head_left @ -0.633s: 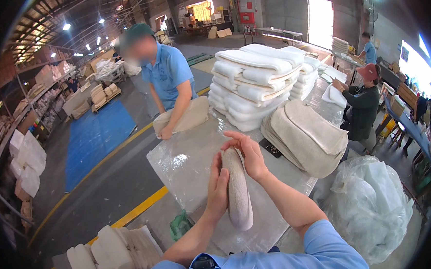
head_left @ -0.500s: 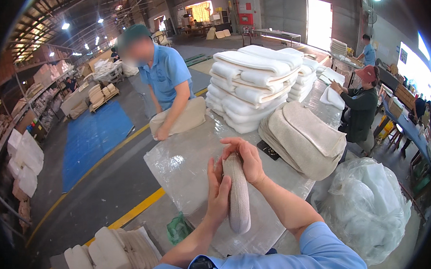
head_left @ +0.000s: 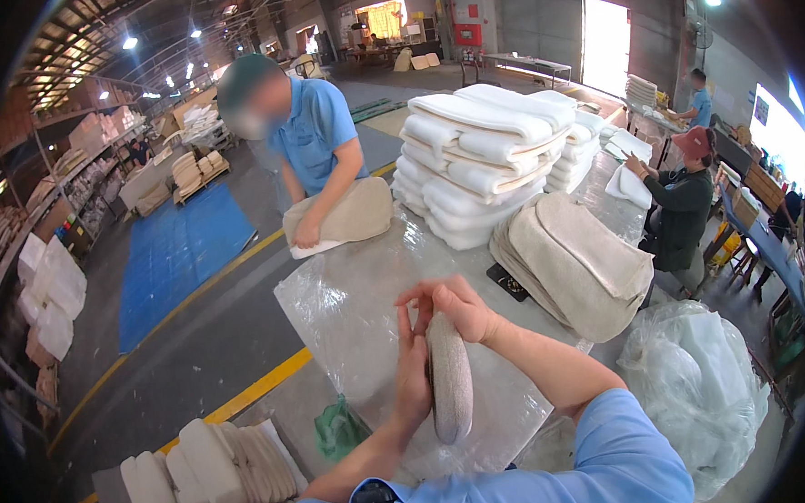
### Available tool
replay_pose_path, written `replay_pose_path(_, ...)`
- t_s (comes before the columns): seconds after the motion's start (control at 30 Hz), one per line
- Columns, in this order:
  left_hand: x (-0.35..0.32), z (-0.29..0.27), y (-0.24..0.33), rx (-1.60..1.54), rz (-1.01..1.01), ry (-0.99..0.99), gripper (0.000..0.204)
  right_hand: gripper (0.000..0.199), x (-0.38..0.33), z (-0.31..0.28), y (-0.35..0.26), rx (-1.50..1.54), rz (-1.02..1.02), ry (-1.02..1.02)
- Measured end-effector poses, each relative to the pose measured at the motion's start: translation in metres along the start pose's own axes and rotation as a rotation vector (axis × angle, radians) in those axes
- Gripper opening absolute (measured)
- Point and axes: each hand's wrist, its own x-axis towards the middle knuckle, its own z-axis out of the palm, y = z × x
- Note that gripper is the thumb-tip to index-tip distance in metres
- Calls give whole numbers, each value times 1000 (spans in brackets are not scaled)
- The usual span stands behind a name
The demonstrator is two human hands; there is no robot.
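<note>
A beige fabric-covered cushion [head_left: 452,390] stands on its narrow edge in front of me, its long side pointing toward my body. My left hand [head_left: 414,371] is pressed along its left side, with the fingers reaching up to the far end. Over that far end curls my right hand [head_left: 462,310], closed on the cushion, its fingertips close to the left hand's. What the fingertips pinch there is partly hidden. Beneath lies a table [head_left: 341,300] covered in clear plastic.
Tall white folded pads [head_left: 486,188] and beige covers [head_left: 576,265] are stacked on the table, beside a small black item [head_left: 508,282]. A co-worker [head_left: 323,128] handles another beige cushion [head_left: 355,213]. A clear plastic bag [head_left: 692,391] stands right; beige pieces [head_left: 218,471] lie lower left.
My right hand has shifted from the cushion's right side to over its far end. The co-worker's cushion now shows a white underside edge. The whole view has shifted slightly.
</note>
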Motion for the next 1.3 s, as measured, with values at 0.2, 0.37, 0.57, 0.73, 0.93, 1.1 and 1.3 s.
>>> replay_pose_path(0.2, 65, -13, 31, 5, -102, 75, 86, 113, -7, 13, 4, 348, 87, 235)
replay_pose_path(0.37, 74, -7, 19, 206, -226, 40, 76, 105, -13, 20, -10, 293, 141, 391)
replay_pose_path(0.57, 61, 22, 7, 456, -83, -1, 70, 96, -15, 14, -14, 116, 56, 372)
replay_pose_path(0.73, 68, 3, -17, 608, 30, 2, 66, 88, 9, 6, -15, -121, 175, 296)
replay_pose_path(0.93, 88, -4, 3, 353, -64, 170, 56, 83, -2, 16, -12, 58, 95, 518)
replay_pose_path(1.1, 96, -12, -19, 448, -80, 133, 54, 83, -87, 56, -5, 218, -58, 554)
replay_pose_path(1.3, 148, -20, -35, 353, -112, 146, 54, 105, -132, 87, 19, -107, -131, 604)
